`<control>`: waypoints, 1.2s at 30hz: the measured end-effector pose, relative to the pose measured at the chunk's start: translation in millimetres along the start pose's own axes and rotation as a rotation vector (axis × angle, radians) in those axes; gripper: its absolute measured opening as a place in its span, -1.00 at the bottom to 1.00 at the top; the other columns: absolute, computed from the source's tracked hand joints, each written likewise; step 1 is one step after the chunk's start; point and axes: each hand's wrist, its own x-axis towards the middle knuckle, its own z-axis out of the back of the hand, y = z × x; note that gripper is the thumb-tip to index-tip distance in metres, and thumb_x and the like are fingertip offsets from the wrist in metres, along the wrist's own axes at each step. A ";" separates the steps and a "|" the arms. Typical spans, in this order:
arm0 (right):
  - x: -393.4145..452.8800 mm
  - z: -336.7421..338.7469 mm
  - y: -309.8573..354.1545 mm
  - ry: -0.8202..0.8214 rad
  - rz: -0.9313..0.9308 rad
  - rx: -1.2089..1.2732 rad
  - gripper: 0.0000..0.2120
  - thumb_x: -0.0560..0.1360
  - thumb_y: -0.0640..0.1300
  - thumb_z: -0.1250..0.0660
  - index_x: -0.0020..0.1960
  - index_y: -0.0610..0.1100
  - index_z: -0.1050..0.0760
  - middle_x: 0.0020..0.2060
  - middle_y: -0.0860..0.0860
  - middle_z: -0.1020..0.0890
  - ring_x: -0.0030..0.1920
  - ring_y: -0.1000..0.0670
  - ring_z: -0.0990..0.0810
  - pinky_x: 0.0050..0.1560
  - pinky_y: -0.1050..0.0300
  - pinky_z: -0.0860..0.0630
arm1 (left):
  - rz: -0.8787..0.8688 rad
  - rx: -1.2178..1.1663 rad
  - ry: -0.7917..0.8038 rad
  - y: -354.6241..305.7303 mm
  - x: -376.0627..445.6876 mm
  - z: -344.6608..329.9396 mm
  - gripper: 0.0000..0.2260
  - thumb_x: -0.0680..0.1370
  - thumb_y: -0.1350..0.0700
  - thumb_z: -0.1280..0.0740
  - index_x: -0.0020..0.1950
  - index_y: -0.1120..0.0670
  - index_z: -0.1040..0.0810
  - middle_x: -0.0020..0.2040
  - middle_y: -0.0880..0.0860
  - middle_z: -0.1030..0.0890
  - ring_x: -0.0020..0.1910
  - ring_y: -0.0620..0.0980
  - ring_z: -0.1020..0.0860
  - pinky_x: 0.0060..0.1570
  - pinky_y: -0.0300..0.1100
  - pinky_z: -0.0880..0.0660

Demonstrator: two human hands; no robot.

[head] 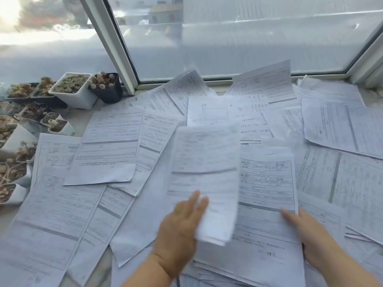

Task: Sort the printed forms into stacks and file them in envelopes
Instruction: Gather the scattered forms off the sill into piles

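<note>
Many printed forms lie scattered over a window ledge. My left hand [182,226] holds one blurred form [205,179] by its lower edge, lifted above the pile, fingers behind the sheet. My right hand [304,233] rests with straight fingers on the right edge of a stack of forms [267,204] directly in front of me. More loose forms spread to the left [107,146], far centre [228,112] and right [342,129]. No envelope is in view.
Small white and black pots of succulents [72,90] line the left side of the ledge. A window frame [116,48] and glass rise behind the papers. Paper covers nearly the whole surface.
</note>
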 end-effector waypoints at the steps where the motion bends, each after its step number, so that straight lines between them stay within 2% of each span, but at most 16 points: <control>1: 0.5 -10.5 2.4 0.012 0.000 0.060 -0.76 0.58 0.01 -0.27 0.15 -0.06 -0.60 -0.05 -0.02 -0.73 -0.09 -0.05 -0.72 -0.13 0.01 -0.56 | -0.034 0.010 0.069 -13.7 -2.7 -11.5 -0.36 0.13 0.19 -0.47 0.23 0.13 -0.60 0.24 0.14 -0.58 -0.05 0.06 -0.65 -0.30 -0.23 -0.58; 3: 2.3 -29.8 7.4 0.072 -0.027 0.132 -0.66 0.55 0.14 -0.25 0.11 -0.04 -0.65 -0.02 -0.02 -0.72 -0.03 -0.04 -0.71 -0.12 0.02 -0.59 | -0.104 0.104 0.238 -37.9 -4.9 -30.7 -0.34 0.02 -0.04 -0.55 0.13 0.01 -0.67 0.17 0.04 -0.63 -0.14 -0.05 -0.66 -0.32 -0.33 -0.54; 4: 2.7 -39.5 8.6 0.104 -0.041 0.111 -0.69 0.56 0.10 -0.27 0.11 -0.06 -0.65 -0.01 -0.05 -0.72 -0.02 -0.08 -0.71 -0.11 0.01 -0.62 | -0.141 0.139 0.289 -46.6 -4.2 -34.8 -0.35 0.03 -0.20 -0.52 0.11 -0.07 -0.67 0.15 -0.03 -0.64 -0.14 -0.12 -0.65 -0.29 -0.36 -0.53; 6: 7.1 -52.2 7.2 0.109 -0.043 0.007 -0.77 0.56 -0.16 -0.31 0.19 -0.13 -0.59 -0.03 -0.12 -0.72 -0.03 -0.19 -0.70 -0.03 -0.11 -0.62 | -0.155 0.188 0.350 -48.5 -2.4 -34.8 -0.33 0.16 -0.46 -0.30 0.16 -0.17 -0.62 0.17 -0.15 -0.61 -0.05 -0.23 -0.62 -0.14 -0.38 -0.54; 8: 12.2 -58.9 7.5 0.026 -0.040 -0.071 -0.74 0.52 -0.35 -0.29 0.18 -0.19 -0.56 -0.10 -0.14 -0.72 -0.13 -0.21 -0.71 -0.11 -0.14 -0.63 | -0.121 0.129 0.293 -25.1 -4.3 -24.7 -0.35 0.35 -0.47 -0.11 0.27 -0.13 -0.55 0.29 -0.11 -0.54 0.14 -0.19 -0.57 0.08 -0.27 -0.53; 10: 13.5 -65.1 10.5 0.014 -0.054 -0.092 -0.76 0.51 -0.37 -0.30 0.11 -0.16 -0.57 -0.17 -0.11 -0.73 -0.23 -0.16 -0.72 -0.33 -0.01 -0.63 | 0.025 0.059 0.082 21.7 -4.8 -5.4 -0.40 0.50 -0.34 -0.11 0.40 -0.01 -0.43 0.43 0.01 -0.39 0.37 -0.03 -0.42 0.32 -0.08 -0.39; 12: 15.0 -69.9 12.2 0.002 -0.058 -0.081 -0.78 0.50 -0.36 -0.32 0.09 -0.14 -0.56 -0.20 -0.09 -0.73 -0.27 -0.15 -0.72 -0.40 0.02 -0.61 | 0.272 0.154 -0.068 80.4 -0.9 18.6 -0.30 0.52 -0.27 -0.20 0.54 0.04 -0.10 0.56 0.06 -0.04 0.54 0.03 -0.02 0.51 -0.03 -0.01; 13: 15.6 -73.0 12.2 -0.009 -0.057 -0.072 -0.78 0.50 -0.35 -0.33 0.09 -0.14 -0.56 -0.19 -0.11 -0.73 -0.26 -0.17 -0.72 -0.38 0.00 -0.61 | 0.421 0.201 -0.054 107.9 -0.8 28.9 -0.20 0.50 -0.27 -0.24 0.56 0.02 0.07 0.57 0.05 0.13 0.54 0.03 0.16 0.51 -0.02 0.16; 15: 17.3 -80.1 12.3 -0.032 -0.063 -0.074 -0.74 0.49 -0.34 -0.35 0.15 -0.15 -0.55 -0.12 -0.15 -0.72 -0.17 -0.24 -0.70 -0.29 -0.05 -0.61 | 0.635 0.232 0.020 150.2 0.7 39.6 -0.04 0.42 -0.31 -0.31 0.54 -0.01 0.25 0.55 0.03 0.29 0.52 0.04 0.28 0.47 0.02 0.28; 17: 17.0 -87.5 13.7 -0.042 -0.058 -0.082 -0.75 0.49 -0.34 -0.35 0.14 -0.17 -0.55 -0.13 -0.15 -0.72 -0.17 -0.22 -0.70 -0.29 -0.04 -0.61 | 0.701 0.181 0.096 171.1 6.6 42.7 -0.02 0.40 -0.34 -0.30 0.55 0.00 0.25 0.56 0.03 0.26 0.53 0.05 0.23 0.46 0.02 0.25; 21: 15.1 -96.8 15.9 -0.052 -0.029 -0.126 -0.77 0.49 -0.33 -0.36 0.10 -0.11 -0.57 -0.19 -0.07 -0.73 -0.22 -0.13 -0.70 -0.39 0.07 -0.57 | 0.593 0.246 0.151 181.2 11.9 36.7 -0.22 0.51 -0.29 -0.15 0.56 0.08 0.07 0.57 0.15 0.05 0.54 0.08 0.07 0.49 -0.09 0.08; 26: 12.1 -96.2 10.0 -0.095 -0.001 -0.152 -0.65 0.46 -0.30 -0.41 0.23 -0.11 -0.53 0.01 -0.06 -0.68 -0.01 -0.11 -0.62 -0.11 -0.03 -0.50 | 0.433 0.222 0.218 184.1 6.2 35.7 -0.24 0.49 -0.33 -0.18 0.56 -0.02 0.01 0.56 0.15 0.04 0.54 0.08 0.04 0.47 -0.13 0.07; 30: 10.0 -94.0 3.0 -0.086 -0.014 -0.167 -0.68 0.45 -0.31 -0.42 0.16 -0.07 -0.55 0.08 -0.11 -0.66 0.11 -0.22 -0.59 0.26 -0.24 -0.42 | 0.400 0.335 0.153 193.0 9.8 40.5 -0.35 0.56 -0.28 -0.10 0.54 0.02 -0.08 0.53 0.07 -0.11 0.48 0.03 -0.13 0.38 -0.13 -0.15; 33: 10.7 -94.0 -2.1 -0.078 -0.014 -0.165 -0.70 0.46 -0.30 -0.40 0.13 -0.03 -0.54 0.07 -0.06 -0.66 0.08 -0.15 -0.59 0.19 -0.14 -0.42 | 0.342 0.297 0.052 189.4 13.1 45.9 -0.52 0.50 -0.04 -0.40 0.34 0.16 -0.45 0.26 0.15 -0.49 0.17 0.15 -0.50 0.07 -0.03 -0.50; 35: 11.5 -94.5 -4.1 -0.075 -0.015 -0.152 -0.70 0.47 -0.30 -0.40 0.15 -0.03 -0.54 0.05 -0.04 -0.66 0.04 -0.10 -0.60 0.05 -0.07 -0.46 | 0.305 0.264 -0.062 193.1 13.7 46.5 -0.62 0.32 0.22 -0.54 0.10 0.20 -0.60 -0.04 0.14 -0.61 -0.16 0.17 -0.59 -0.28 -0.04 -0.57; 36: 11.9 -94.6 -4.6 -0.072 -0.012 -0.147 -0.71 0.47 -0.30 -0.39 0.13 -0.03 -0.55 0.03 -0.03 -0.67 0.02 -0.09 -0.60 -0.04 -0.04 -0.47 | 0.327 0.220 -0.083 197.1 15.3 48.7 -0.62 0.29 0.32 -0.51 0.09 0.20 -0.60 -0.08 0.12 -0.61 -0.19 0.17 -0.58 -0.32 -0.03 -0.56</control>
